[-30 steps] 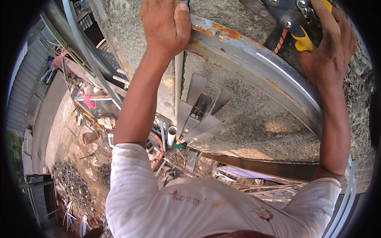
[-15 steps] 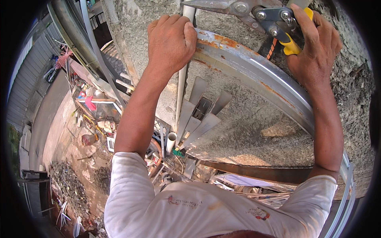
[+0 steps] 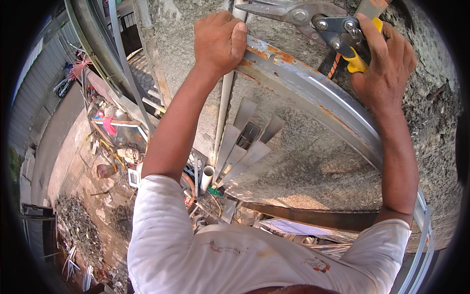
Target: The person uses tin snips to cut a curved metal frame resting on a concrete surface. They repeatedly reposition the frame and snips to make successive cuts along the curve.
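My left hand (image 3: pixel 220 43) is closed over the upper left end of a grey metal channel (image 3: pixel 313 100) with rust patches. In my right hand (image 3: pixel 389 68) are tin snips (image 3: pixel 338 30) with yellow grips and dark steel jaws. The snips' blades point left, just above the channel's end and beside my left hand, with their tips near a pale upright pipe (image 3: pixel 225 98). A narrow gap shows between the blades. The channel runs down to the right and passes behind my right forearm. A strip with orange and dark stripes (image 3: pixel 334 66) sits below the snips' handles.
A rough concrete wall (image 3: pixel 313 166) stands behind the channel. Flat metal strips (image 3: pixel 245 142) lean against it, near an upright white pipe (image 3: pixel 207 177). Scrap, a framed panel (image 3: pixel 120 122) and a rubble heap (image 3: pixel 81 228) lie on the ground to the left. Long metal lengths (image 3: pixel 88 46) stand at upper left.
My view has shifted slightly, so my left hand sits a little higher and further right in it. Both hands keep their grips; the snips stay at nearly the same place by the channel's end.
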Action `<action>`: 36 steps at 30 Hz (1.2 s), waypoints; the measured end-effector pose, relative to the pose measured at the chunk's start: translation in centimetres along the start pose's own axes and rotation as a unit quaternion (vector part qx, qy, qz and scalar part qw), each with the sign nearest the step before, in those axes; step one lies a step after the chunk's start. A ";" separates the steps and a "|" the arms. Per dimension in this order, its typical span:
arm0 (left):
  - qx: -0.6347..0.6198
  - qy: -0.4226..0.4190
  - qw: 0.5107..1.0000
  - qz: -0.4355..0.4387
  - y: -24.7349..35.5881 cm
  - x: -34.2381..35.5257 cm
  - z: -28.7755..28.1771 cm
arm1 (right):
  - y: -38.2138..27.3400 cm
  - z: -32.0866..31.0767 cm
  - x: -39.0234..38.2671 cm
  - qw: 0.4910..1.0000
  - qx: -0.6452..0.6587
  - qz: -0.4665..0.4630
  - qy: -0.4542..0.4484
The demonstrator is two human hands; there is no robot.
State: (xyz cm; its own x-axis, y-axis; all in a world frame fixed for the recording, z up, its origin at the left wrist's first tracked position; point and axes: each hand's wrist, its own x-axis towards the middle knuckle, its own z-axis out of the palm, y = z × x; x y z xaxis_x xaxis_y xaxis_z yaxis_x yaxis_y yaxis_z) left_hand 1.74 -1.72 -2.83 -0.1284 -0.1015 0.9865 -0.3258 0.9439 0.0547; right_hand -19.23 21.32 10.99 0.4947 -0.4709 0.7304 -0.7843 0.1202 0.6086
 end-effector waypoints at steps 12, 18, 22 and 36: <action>0.007 0.109 0.994 0.001 -0.4 -0.6 1.2 | -0.1 0.3 -0.1 1.000 0.006 -0.008 0.019; 0.001 0.064 0.998 0.006 0.3 -0.3 0.2 | 0.4 0.2 0.2 0.999 -0.006 -0.029 0.019; 0.012 0.035 0.998 -0.047 2.5 -0.7 -1.2 | -0.6 -0.4 0.9 0.993 0.027 -0.093 0.062; -0.015 0.074 0.997 0.017 0.5 0.0 0.0 | -0.3 -0.6 1.5 0.989 0.023 -0.120 0.088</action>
State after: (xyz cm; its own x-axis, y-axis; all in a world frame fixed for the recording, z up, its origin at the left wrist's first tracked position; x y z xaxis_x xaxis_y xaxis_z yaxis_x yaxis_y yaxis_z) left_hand 1.52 -1.24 -2.77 0.0023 -0.0246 0.9997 -0.2944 0.9554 0.0241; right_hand -18.01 21.05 12.08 0.7235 -0.3211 0.6111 -0.6502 -0.0193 0.7596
